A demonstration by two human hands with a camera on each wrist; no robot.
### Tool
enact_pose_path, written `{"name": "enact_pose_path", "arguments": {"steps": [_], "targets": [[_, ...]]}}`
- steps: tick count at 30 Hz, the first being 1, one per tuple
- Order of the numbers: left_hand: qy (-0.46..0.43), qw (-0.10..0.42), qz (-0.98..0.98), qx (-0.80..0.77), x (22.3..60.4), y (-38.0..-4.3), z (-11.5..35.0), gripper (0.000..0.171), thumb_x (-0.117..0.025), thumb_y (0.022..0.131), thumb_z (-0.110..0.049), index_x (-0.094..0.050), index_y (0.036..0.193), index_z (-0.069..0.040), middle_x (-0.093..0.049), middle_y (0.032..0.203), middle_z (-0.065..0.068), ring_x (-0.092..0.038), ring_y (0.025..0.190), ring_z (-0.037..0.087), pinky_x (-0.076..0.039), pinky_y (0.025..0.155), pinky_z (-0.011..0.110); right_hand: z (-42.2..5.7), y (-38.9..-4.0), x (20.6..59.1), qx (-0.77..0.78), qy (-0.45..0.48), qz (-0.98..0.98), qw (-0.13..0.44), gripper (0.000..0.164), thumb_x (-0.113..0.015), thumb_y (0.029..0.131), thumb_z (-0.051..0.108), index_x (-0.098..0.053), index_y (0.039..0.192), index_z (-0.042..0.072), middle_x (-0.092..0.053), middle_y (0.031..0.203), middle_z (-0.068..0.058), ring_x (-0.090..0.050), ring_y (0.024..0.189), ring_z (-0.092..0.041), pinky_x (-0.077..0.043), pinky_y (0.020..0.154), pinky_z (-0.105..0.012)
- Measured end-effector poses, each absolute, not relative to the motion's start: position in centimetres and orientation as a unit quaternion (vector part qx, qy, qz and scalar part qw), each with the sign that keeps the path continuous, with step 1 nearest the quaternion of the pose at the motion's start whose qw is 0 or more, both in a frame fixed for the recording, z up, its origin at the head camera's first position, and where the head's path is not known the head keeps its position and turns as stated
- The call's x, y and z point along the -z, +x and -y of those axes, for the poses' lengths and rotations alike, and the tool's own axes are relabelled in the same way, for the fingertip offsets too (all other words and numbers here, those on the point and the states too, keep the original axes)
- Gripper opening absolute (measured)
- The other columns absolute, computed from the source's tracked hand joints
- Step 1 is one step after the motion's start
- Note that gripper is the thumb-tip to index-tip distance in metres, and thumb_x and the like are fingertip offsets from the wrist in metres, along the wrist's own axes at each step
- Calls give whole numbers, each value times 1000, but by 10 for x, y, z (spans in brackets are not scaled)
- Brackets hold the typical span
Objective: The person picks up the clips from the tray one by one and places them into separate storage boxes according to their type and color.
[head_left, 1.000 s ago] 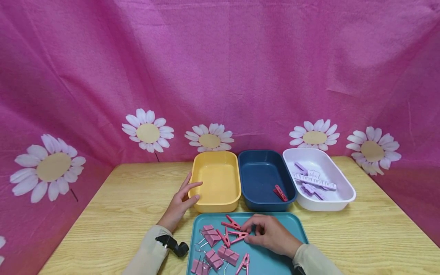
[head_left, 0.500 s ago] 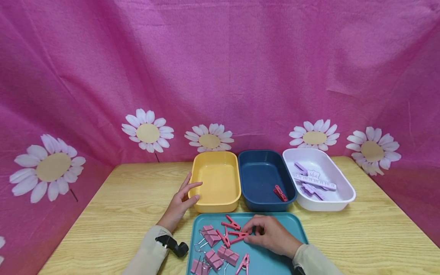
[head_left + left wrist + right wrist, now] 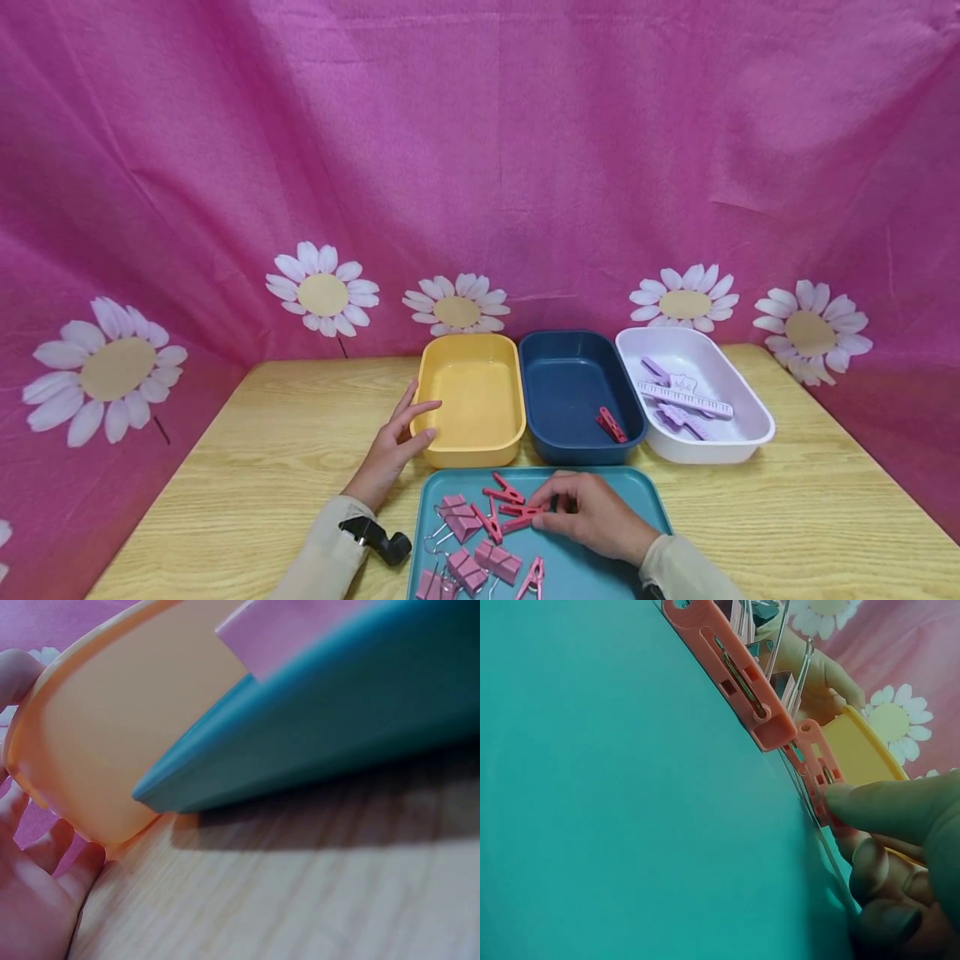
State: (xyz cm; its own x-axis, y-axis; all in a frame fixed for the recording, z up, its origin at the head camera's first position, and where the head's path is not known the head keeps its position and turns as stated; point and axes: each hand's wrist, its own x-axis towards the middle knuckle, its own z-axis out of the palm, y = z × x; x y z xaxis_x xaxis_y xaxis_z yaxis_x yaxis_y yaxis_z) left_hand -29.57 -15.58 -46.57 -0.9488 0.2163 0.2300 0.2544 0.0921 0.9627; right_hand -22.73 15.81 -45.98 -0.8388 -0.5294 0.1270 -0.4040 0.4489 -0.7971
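Observation:
My right hand (image 3: 596, 517) pinches a pinkish-red plastic clothespin (image 3: 517, 510) between thumb and fingertips, low over the teal tray (image 3: 585, 571). In the right wrist view the thumb presses on the held clothespin (image 3: 816, 754). Two similar clothespins (image 3: 506, 492) (image 3: 489, 523) lie just left of it, close together. A paler pink clothespin (image 3: 532, 577) lies nearer the front. Several pink binder clips (image 3: 467, 570) lie on the tray's left side. My left hand (image 3: 390, 446) rests on the left rim of the yellow bin (image 3: 480, 458), with thumb and forefinger reaching over the edge.
A navy bin (image 3: 573, 375) holding a red clothespin (image 3: 612, 425) stands right of the yellow one. The white bin (image 3: 750, 433) beyond holds several lilac clips (image 3: 684, 400), one with piano keys. Behind the wooden table (image 3: 300, 417) hangs a magenta flowered cloth (image 3: 480, 150).
The clothespin in my right hand has turned slightly, and the fingers have barely shifted. My left hand stays on the yellow bin. The head view has tilted up a little.

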Motion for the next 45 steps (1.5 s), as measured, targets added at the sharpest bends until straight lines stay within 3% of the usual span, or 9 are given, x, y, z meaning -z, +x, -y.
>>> {"name": "enact_pose_path", "arguments": {"steps": [7, 19, 32, 37, 40, 45], "targets": [[-160, 11, 738, 656, 466, -297, 157, 39, -59, 96, -11, -57, 134, -18, -10, 160, -14, -3, 147, 14, -13, 118, 38, -157, -228, 457, 456, -287, -841, 52, 10, -73, 86, 28, -73, 95, 23, -61, 80, 8, -53, 66, -7, -47, 55, -23], [-156, -11, 744, 649, 438, -280, 156, 43, -58, 96, -10, -50, 139, -6, -4, 162, 0, -3, 148, 20, -18, 117, 38, -155, -228, 449, 461, -280, -841, 24, 10, -73, 86, 30, -73, 94, 24, -61, 81, 6, -54, 67, -9, -47, 55, -23], [-163, 15, 736, 657, 463, -297, 160, 39, -61, 95, -15, -57, 135, -16, -9, 161, -10, -4, 147, 18, -19, 116, 36, -158, -228, 442, 449, -302, -841, -1, 10, -72, 87, 29, -72, 96, 24, -62, 82, 9, -56, 70, -7, -49, 58, -24], [-179, 15, 726, 663, 466, -297, 158, 40, -63, 94, -16, -57, 134, -14, -8, 161, -7, -6, 147, 20, -30, 108, 21, -163, -226, 440, 442, -305, -843, -20, 10, -70, 88, 29, -71, 97, 25, -63, 83, 10, -56, 71, -7, -50, 58, -24], [-176, 13, 725, 665, 467, -297, 157, 40, -64, 94, -18, -58, 133, -15, -9, 161, -9, -7, 147, 19, -32, 104, 15, -165, -226, 436, 442, -299, -845, -32, 10, -70, 88, 30, -70, 97, 25, -62, 82, 10, -56, 71, -7, -49, 58, -24], [-162, 5, 732, 661, 468, -297, 158, 41, -64, 94, -21, -58, 134, -18, -9, 160, -13, -6, 147, 17, -25, 112, 27, -165, -228, 429, 450, -298, -841, -48, 9, -69, 89, 27, -70, 97, 23, -60, 80, 8, -56, 71, -8, -50, 57, -25]]}}
